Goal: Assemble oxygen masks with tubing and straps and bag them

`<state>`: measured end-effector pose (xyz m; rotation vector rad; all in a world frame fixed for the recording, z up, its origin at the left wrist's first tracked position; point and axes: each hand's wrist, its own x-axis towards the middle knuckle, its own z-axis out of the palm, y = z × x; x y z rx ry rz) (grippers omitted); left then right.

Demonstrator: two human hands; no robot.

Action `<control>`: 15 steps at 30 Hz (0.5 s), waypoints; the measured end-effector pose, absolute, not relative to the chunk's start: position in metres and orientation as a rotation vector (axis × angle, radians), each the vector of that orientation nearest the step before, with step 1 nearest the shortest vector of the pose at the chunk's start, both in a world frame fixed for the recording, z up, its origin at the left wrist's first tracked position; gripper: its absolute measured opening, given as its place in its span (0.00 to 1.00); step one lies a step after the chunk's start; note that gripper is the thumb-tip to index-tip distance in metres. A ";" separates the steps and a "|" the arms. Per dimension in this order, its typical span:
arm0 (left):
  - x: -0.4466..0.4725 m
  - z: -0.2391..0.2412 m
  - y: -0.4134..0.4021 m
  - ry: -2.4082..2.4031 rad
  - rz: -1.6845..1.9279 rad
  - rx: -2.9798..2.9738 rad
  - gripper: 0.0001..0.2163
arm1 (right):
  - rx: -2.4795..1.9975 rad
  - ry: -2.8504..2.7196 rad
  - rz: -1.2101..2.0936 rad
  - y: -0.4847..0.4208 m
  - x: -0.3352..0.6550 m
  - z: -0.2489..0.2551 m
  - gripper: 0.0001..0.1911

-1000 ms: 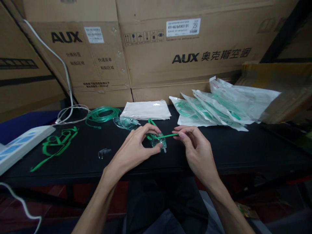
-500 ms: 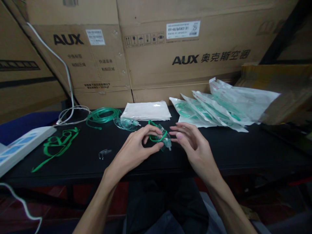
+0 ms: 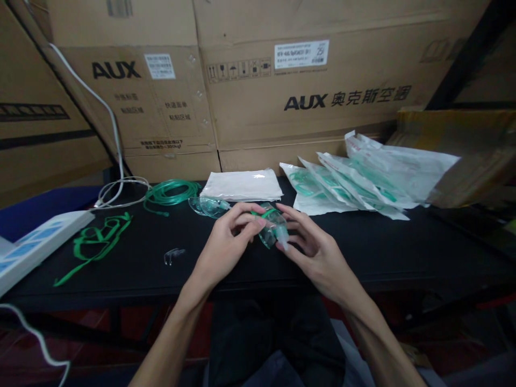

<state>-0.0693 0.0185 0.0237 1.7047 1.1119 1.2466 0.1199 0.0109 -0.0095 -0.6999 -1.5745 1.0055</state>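
Observation:
Both my hands hold one clear plastic mask [image 3: 273, 228] with a green strap above the black table [image 3: 363, 252]. My left hand [image 3: 229, 242] pinches its left side, where the green strap runs over the top. My right hand [image 3: 312, 244] cups its right side, fingers curled around the clear shell. A second clear mask [image 3: 207, 205] lies on the table just behind my left hand, beside a coil of green tubing [image 3: 171, 192].
A flat stack of white pouches [image 3: 243, 185] lies behind the hands. Several sealed packs with green parts [image 3: 355, 177] fan out at the right. Loose green straps [image 3: 94, 239], a small clear piece [image 3: 173, 254] and a white device [image 3: 36, 242] sit at the left. Cardboard boxes [image 3: 306, 80] wall the back.
My right hand let go of the stretched green strap and closed in on the mask's right side. The mask has been lifted and turned between both hands.

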 end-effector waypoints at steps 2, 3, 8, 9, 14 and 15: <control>-0.068 0.024 0.018 1.103 1.238 1.678 0.09 | -0.746 -1.592 0.963 0.011 0.120 -0.011 0.30; -0.067 0.024 0.018 1.094 1.241 1.668 0.10 | -0.765 -1.596 0.932 0.012 0.120 -0.011 0.28; -0.065 0.022 0.016 1.090 1.227 1.684 0.10 | -0.790 -1.578 0.838 0.012 0.122 -0.012 0.21; -0.065 0.022 0.016 1.099 1.217 1.695 0.11 | -0.782 -1.569 0.842 0.012 0.122 -0.012 0.21; -0.068 0.024 0.015 1.206 1.209 1.782 0.16 | -0.760 -1.543 0.850 0.013 0.121 -0.010 0.21; -0.069 0.025 0.015 1.232 1.212 1.808 0.17 | -0.762 -1.540 0.852 0.013 0.121 -0.009 0.21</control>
